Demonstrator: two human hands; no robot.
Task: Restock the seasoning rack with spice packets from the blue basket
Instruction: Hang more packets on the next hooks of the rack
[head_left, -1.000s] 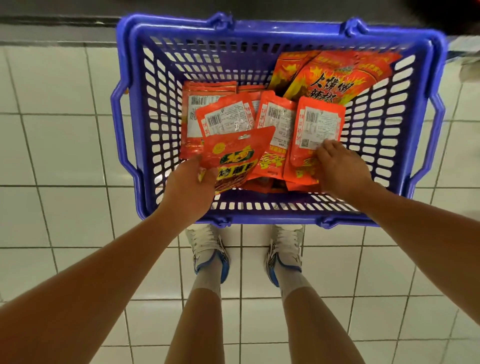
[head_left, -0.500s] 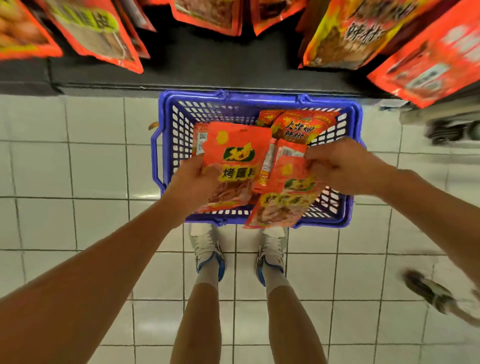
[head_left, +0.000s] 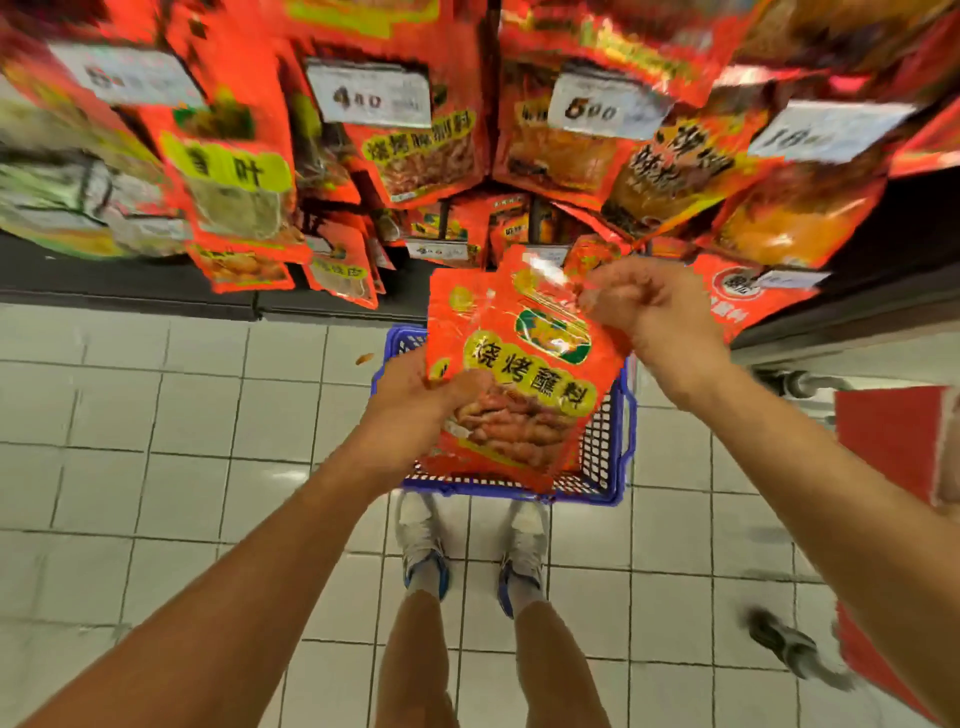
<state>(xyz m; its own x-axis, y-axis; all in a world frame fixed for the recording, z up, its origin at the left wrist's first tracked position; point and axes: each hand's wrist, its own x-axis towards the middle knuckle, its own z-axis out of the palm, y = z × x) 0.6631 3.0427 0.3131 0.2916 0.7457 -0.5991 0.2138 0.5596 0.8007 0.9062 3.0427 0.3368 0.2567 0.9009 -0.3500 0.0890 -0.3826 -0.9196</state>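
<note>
**Packets lifted in front of the rack**

I see both hands raised at the centre of the frame, holding a small stack of red spice packets between them. My left hand grips the lower left edge of the stack, thumb curled over the front face. My right hand pinches the upper right corner, fingers bunched tight on the clear top strip. How many packets are in the stack I cannot tell; at least two overlap.

The blue basket sits on the white tiled floor directly below the packets, mostly hidden behind them, just ahead of my shoes.

The seasoning rack fills the top of the frame, hung thick with blurred red packets and white price tags. At the lower right edge, another person's shoe shows.
</note>
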